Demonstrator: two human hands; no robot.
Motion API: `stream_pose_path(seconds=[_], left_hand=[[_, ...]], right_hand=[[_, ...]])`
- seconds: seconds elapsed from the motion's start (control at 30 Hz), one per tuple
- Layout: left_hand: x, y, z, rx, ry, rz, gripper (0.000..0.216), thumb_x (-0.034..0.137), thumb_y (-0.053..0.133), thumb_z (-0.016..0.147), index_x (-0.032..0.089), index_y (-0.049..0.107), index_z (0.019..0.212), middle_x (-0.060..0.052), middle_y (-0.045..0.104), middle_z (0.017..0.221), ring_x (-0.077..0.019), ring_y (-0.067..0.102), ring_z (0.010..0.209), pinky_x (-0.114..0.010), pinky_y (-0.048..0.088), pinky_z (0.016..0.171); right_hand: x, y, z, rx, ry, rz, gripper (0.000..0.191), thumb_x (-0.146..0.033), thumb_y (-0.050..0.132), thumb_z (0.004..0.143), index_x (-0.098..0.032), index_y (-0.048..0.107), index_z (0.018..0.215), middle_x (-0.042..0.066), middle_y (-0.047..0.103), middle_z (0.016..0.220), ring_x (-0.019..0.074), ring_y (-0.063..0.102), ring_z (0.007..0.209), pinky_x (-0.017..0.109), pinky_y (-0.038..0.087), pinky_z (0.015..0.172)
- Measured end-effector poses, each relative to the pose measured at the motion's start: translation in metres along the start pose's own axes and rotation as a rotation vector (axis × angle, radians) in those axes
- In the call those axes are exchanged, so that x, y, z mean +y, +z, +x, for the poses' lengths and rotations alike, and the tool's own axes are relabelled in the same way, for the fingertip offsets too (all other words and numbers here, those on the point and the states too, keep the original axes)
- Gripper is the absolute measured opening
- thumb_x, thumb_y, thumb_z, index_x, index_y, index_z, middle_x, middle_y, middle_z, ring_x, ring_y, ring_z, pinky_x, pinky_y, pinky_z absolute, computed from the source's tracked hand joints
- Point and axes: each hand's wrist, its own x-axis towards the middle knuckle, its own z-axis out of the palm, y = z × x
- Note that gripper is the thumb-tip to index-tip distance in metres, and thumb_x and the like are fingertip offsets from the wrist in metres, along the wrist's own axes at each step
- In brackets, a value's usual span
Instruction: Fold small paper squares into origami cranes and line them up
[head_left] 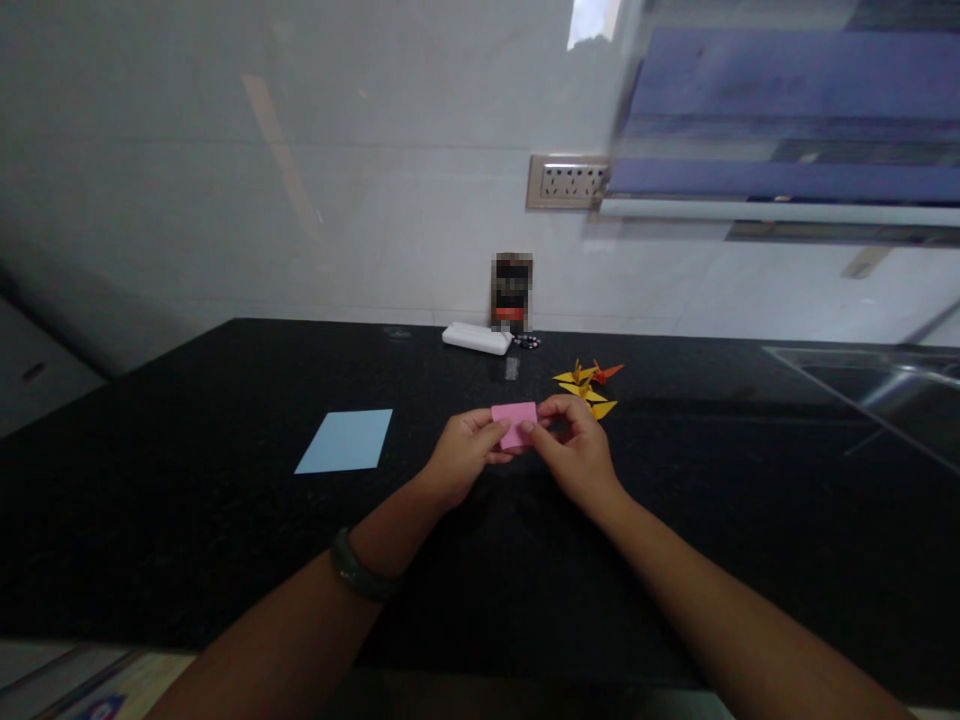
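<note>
Now both hands hold one folded pink paper (514, 422) over the black table (187, 520).

Fingers of the left hand (461, 458) pinch its left edge, and fingers of the right hand (574, 450) pinch its right edge. A blue paper sheet (346, 441) lies flat at the left, and small paper cranes (587, 386) stand just behind the hands.

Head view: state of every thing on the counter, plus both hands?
pink paper: folded to a small rectangle, held between both hands.
left hand: fingers pinch the pink paper's left edge.
right hand: fingers pinch its right edge.
blue paper: flat, unfolded, on the counter, untouched.
paper cranes: folded, clustered behind the right hand.
white case: lying flat by the wall.
</note>
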Motion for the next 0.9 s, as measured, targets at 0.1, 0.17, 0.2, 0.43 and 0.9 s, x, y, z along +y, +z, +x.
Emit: stream_pose_path(seconds=[0.1,0.17,0.2,0.43,0.9], left_hand=[[0.000,0.000,0.000,-0.031,-0.005,0.029,0.027,0.030,0.059,0.070,0.013,0.064,0.090,-0.006,0.066,0.079,-0.0128,0.059,0.068,-0.022,0.047,0.058],[0.001,0.001,-0.001,-0.042,0.000,0.028,0.027,0.030,0.059,0.070,0.013,0.064,0.090,-0.006,0.065,0.080,-0.0129,0.059,0.070,-0.023,0.047,0.061],[0.001,0.001,-0.001,-0.045,0.005,0.022,0.027,0.030,0.060,0.070,0.012,0.064,0.090,-0.006,0.065,0.080,-0.0131,0.059,0.071,-0.024,0.047,0.062],[-0.001,-0.001,0.000,-0.069,0.045,-0.081,0.030,0.031,0.058,0.072,0.014,0.060,0.098,-0.007,0.063,0.090,-0.0142,0.058,0.077,-0.024,0.048,0.064],[0.000,-0.003,0.002,-0.133,0.044,-0.131,0.026,0.035,0.056,0.074,0.013,0.062,0.087,-0.006,0.063,0.080,-0.0116,0.058,0.067,-0.024,0.049,0.059]], right_hand=[[0.005,0.001,0.002,0.000,0.112,0.060,0.025,-0.029,0.061,0.067,-0.017,0.055,0.088,0.003,0.052,0.081,0.0120,0.050,0.065,0.023,0.043,0.051],[0.007,0.001,0.004,0.005,0.154,0.096,0.030,-0.030,0.062,0.066,-0.016,0.055,0.092,0.003,0.054,0.080,0.0117,0.050,0.063,0.024,0.044,0.053],[0.007,0.001,0.004,0.004,0.153,0.096,0.029,-0.029,0.062,0.066,-0.016,0.056,0.091,0.003,0.055,0.078,0.0117,0.050,0.063,0.025,0.044,0.055],[0.003,-0.002,0.004,-0.028,0.004,0.006,0.008,-0.025,0.058,0.071,-0.017,0.059,0.068,0.000,0.054,0.067,0.0119,0.050,0.062,0.025,0.041,0.057],[0.000,-0.014,0.005,-0.089,-0.448,-0.253,0.025,-0.016,0.053,0.075,-0.027,0.065,0.094,0.006,0.048,0.095,0.0167,0.048,0.086,0.033,0.045,0.070]])
